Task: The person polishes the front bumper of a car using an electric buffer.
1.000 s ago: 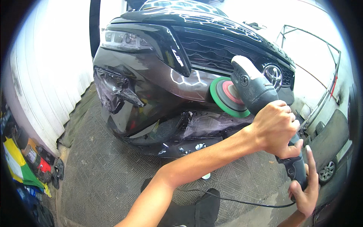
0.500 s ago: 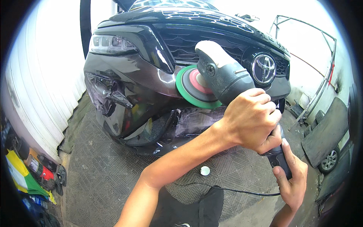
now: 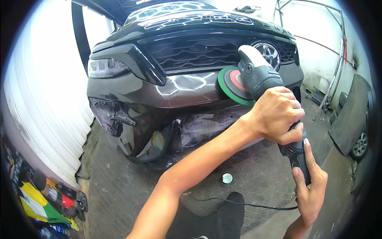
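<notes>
A black and grey electric car polisher (image 3: pixel 262 77) is held up in both hands against the front of a dark car (image 3: pixel 187 44). Its round pad, green (image 3: pixel 232 97) at the edge with a pink centre, is tilted against the glossy bumper (image 3: pixel 183 91) below the grille. My left hand (image 3: pixel 278 115) is closed around the polisher's body just behind its head. Farther back, my right hand (image 3: pixel 312 187) wraps the rear handle, thumb on one side and fingers on the other. The badge (image 3: pixel 267 55) is partly hidden behind the polisher's head.
Black plastic film (image 3: pixel 111 113) covers the bumper's left corner. A small white cup (image 3: pixel 227 178) stands on the textured floor, near the black power cord (image 3: pixel 254 205). Tools and a yellow-green cloth (image 3: pixel 38 203) lie at lower left. A wheel (image 3: pixel 360 145) and panels lean at right.
The polisher and both hands have moved right along the bumper, toward the badge. More of the shiny bumper now shows to the pad's left. The view has shifted slightly.
</notes>
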Motion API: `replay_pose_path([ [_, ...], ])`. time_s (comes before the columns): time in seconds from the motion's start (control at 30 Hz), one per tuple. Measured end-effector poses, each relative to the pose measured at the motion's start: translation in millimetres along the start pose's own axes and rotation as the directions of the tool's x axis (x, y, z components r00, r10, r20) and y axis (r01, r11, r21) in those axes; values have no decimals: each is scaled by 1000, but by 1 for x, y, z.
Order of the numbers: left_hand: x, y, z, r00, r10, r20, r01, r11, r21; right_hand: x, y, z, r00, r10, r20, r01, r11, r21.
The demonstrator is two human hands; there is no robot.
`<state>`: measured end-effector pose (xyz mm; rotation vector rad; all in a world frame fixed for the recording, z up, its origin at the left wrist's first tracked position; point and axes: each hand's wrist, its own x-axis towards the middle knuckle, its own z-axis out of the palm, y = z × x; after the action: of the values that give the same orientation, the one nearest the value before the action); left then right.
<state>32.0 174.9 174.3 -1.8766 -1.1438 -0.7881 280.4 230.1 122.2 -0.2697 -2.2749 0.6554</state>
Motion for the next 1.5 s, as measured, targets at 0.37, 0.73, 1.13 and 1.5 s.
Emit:
replay_pose_path([
  [0.37, -47, 32, -96, 994, -53, 95, 8, 909, 418, -32, -24, 20, 952, -135, 274, 133, 991, 29],
  [0.73, -67, 57, -127, 975, -185, 125, 106, 878, 467, -47, -10, 60, 929, -300, 217, 81, 738, 670],
  [1.13, -53, 38, -90, 987, -109, 117, 45, 890, 453, -37, 9, 41, 939, -208, 274, 29, 842, 538],
  [1.5, -29, 10, -49, 997, -25, 75, -2, 939, 345, -21, 20, 11, 965, -80, 251, -42, 894, 447],
])
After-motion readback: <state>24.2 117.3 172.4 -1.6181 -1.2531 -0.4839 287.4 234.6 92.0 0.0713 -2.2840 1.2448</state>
